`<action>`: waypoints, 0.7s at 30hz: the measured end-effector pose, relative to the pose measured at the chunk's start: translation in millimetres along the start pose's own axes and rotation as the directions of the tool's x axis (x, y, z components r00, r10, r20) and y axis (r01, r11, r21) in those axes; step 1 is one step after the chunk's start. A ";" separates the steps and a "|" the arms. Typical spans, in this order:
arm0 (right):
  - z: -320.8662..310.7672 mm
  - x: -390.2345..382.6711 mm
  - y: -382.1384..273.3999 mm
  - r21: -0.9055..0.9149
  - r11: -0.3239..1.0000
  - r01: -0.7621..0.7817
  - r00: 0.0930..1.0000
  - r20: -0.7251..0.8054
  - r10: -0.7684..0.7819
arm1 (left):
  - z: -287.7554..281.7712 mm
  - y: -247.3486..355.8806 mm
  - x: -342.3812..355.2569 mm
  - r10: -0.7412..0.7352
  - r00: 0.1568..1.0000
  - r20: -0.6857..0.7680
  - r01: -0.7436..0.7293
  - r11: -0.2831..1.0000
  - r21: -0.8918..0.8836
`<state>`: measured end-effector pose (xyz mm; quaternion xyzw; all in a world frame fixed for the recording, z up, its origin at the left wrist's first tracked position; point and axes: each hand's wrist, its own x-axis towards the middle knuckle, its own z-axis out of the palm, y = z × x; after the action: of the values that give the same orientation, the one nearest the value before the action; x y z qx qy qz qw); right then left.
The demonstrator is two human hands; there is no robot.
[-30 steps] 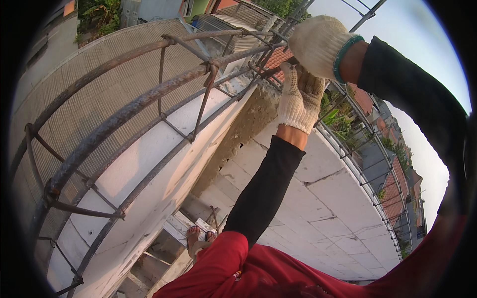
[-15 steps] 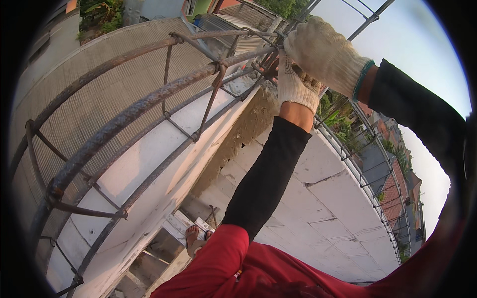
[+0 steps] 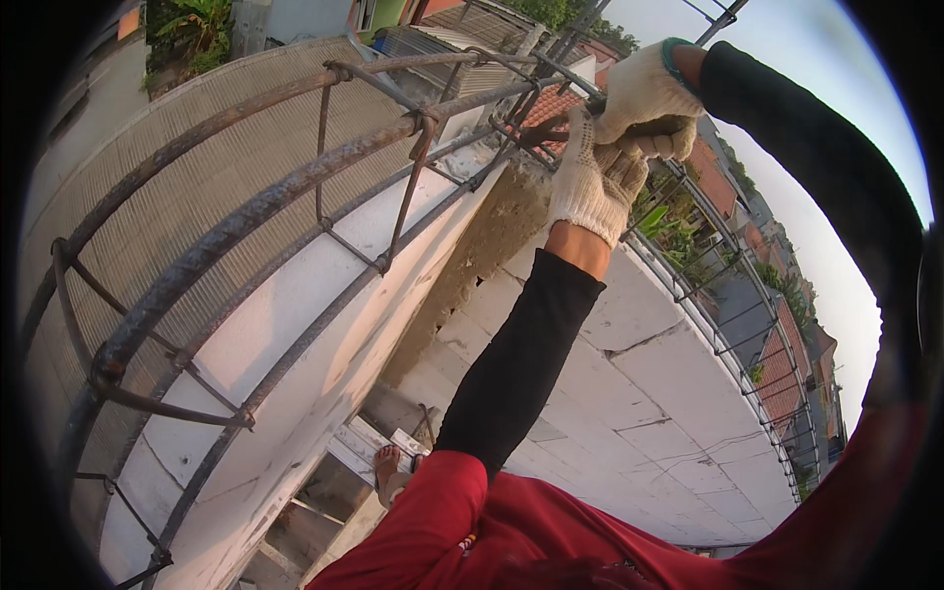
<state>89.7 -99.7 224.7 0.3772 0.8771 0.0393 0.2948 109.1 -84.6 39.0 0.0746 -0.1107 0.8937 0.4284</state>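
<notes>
Both of my hands wear off-white knit gloves and meet at the far corner of a rusty rebar cage (image 3: 265,214). My left hand (image 3: 598,187) reaches up from below with its fingers bent, close against the right one. Just above it, my right hand (image 3: 647,98) is bent down at the wrist with its fingers curled in. What the hands grip between them is hidden by the gloves. Beside my left hand's thumb, bars and stirrups (image 3: 531,118) cross at the corner.
The cage runs along a pale block wall (image 3: 324,334); a second block wall (image 3: 649,393) meets it, topped by another cage (image 3: 752,364). Beyond lies a corrugated roof (image 3: 226,157). Far below, my foot (image 3: 387,467) stands on boards. Upright bars rise behind the corner.
My right hand has turned over, its wrist now higher and its curled fingers showing. My left hand has shifted slightly downward, uncovering more of the corner bars.
</notes>
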 end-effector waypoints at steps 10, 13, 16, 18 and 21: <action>41.6 10.5 23.5 -0.893 0.144 -0.425 0.362 -0.314 -0.878 | 13.9 12.4 4.4 0.081 0.994 -0.078 -0.086 0.994 -0.067; 24.2 20.3 38.8 -0.932 0.232 -0.278 0.337 -0.321 -0.885 | -3.1 4.8 0.3 0.101 0.986 -0.130 -0.104 0.995 -0.011; -8.4 59.5 80.2 -0.786 0.591 0.182 0.578 -0.401 -0.711 | -25.5 -8.7 -3.2 0.110 0.974 -0.199 -0.113 0.994 -0.003; 4.6 -6.1 16.1 -0.059 0.992 0.115 0.974 -0.188 -0.124 | -21.2 0.5 -9.1 0.174 0.951 -0.257 -0.170 0.985 0.037; -1.8 2.3 27.5 -0.087 0.996 0.037 0.998 -0.041 -0.040 | -18.2 3.6 -7.7 0.109 0.962 -0.250 -0.115 0.993 -0.007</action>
<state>105.0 -78.3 233.0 0.3462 0.8878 0.0795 0.2925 110.4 -87.8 19.2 -0.0494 -0.0696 0.9175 0.3885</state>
